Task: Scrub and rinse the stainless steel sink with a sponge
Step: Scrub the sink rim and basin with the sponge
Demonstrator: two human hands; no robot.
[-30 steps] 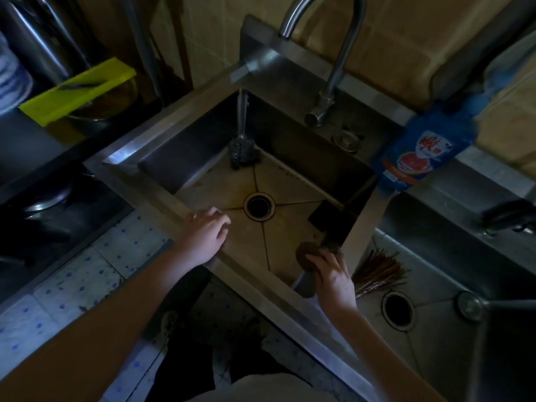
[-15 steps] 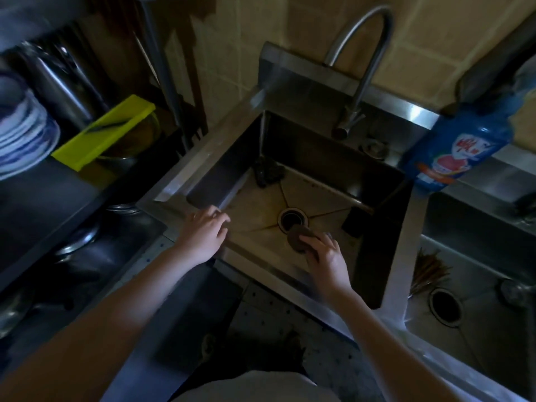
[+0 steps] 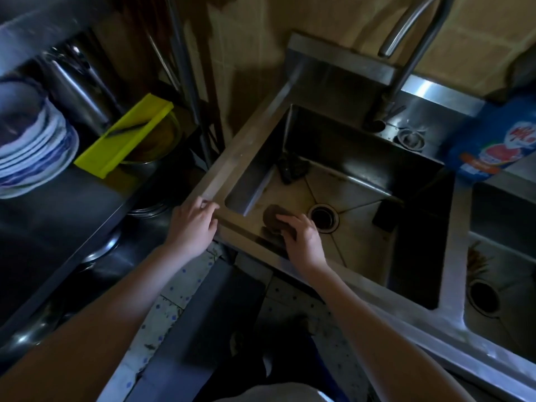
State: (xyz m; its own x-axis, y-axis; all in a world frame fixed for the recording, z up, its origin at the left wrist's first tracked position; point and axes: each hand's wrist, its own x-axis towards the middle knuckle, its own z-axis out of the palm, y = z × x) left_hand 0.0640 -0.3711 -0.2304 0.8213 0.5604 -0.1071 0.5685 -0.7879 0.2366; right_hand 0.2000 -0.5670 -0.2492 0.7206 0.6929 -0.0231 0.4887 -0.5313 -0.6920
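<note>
The stainless steel sink [image 3: 249, 146] fills the middle of the view, with its round drain [image 3: 322, 217] in the floor. My right hand [image 3: 301, 239] presses a dark round sponge [image 3: 272, 217] onto the sink floor, left of the drain and close to the near wall. Resting on the sink's near left rim corner is my left hand [image 3: 193, 224], fingers spread flat, holding nothing. The curved tap [image 3: 406, 50] rises at the back; no water runs from it.
A blue detergent bottle [image 3: 493, 140] stands on the divider at the right. A dark block [image 3: 385, 216] and a dark brush [image 3: 290, 168] lie in the sink. A second basin [image 3: 499, 288] is at right. Stacked plates [image 3: 32, 152] and a yellow board [image 3: 124, 134] sit left.
My right hand has slid the sponge leftward across the sink floor, from the near right corner past the drain to its left side. My left hand stays on the rim.
</note>
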